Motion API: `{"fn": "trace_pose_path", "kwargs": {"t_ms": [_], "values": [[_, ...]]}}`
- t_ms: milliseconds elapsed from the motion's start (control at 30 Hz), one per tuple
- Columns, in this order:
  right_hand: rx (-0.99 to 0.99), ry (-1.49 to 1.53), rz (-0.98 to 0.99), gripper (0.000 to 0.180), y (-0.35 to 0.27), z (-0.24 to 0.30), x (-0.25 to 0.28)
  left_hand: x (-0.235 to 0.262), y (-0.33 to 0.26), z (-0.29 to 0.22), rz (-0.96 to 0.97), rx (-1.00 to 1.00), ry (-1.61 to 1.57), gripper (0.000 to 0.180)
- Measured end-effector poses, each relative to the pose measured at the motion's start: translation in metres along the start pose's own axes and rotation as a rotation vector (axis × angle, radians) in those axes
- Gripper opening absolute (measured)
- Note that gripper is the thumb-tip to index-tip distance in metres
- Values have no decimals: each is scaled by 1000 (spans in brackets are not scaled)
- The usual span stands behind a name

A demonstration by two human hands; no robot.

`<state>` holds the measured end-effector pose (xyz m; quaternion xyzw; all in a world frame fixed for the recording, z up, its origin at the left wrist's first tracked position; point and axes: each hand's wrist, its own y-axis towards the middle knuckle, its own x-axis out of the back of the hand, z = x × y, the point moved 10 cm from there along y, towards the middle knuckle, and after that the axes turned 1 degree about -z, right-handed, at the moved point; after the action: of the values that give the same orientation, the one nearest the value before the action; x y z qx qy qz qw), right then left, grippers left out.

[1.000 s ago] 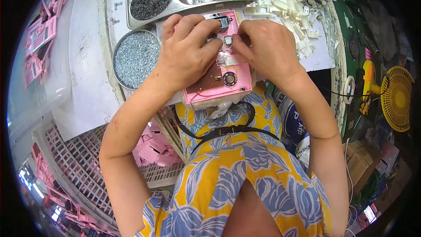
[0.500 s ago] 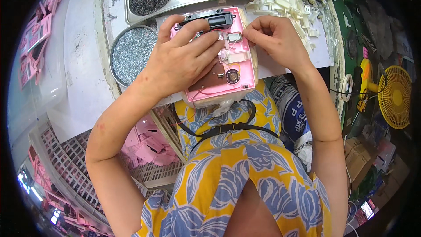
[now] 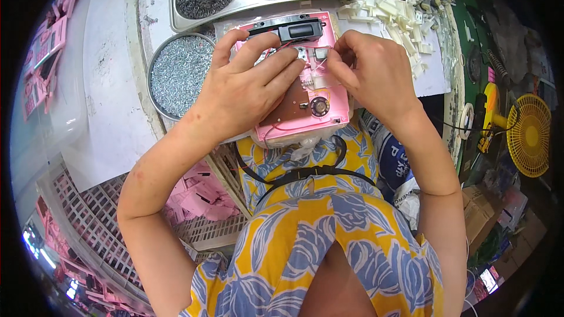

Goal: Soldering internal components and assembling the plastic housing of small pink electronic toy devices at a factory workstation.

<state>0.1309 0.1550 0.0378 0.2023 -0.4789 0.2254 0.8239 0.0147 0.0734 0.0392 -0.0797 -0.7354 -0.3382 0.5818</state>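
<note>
A pink plastic casing (image 3: 336,94) lies on its back in front of me, its inside facing up. It holds a black bar-shaped part (image 3: 302,30), a small round speaker (image 3: 319,106), a brown board (image 3: 283,110), thin wires and a small silvery box (image 3: 321,54). My left hand (image 3: 249,79) rests spread across the casing's left half, fingertips by the wires and white parts in the middle; its thumb is hidden. My right hand (image 3: 376,70) is curled at the casing's right edge beside the silvery box, thumb and forefinger together. Whatever they pinch is hidden.
A round tin of small screws (image 3: 179,73) stands left of the casing. Behind it is a metal tray (image 3: 242,1) with dark springs. White plastic parts (image 3: 390,14) are heaped at the back right. A yellow fan (image 3: 529,132) stands far right; pink parts (image 3: 202,196) lie in a crate lower left.
My right hand has come further over the casing's right edge, closer to the silvery box. The left hand stays spread on the casing. The whole view has shifted slightly.
</note>
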Motion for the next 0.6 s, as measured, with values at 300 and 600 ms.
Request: {"fn": "trace_pose_path", "kwargs": {"t_ms": [300, 600], "values": [[204, -374, 190, 16, 21, 25, -13, -4, 0, -1, 5, 0, 26, 37], [-190, 372, 295, 20, 14, -36, -11, -3, 0, -3, 11, -3, 21, 36]]}}
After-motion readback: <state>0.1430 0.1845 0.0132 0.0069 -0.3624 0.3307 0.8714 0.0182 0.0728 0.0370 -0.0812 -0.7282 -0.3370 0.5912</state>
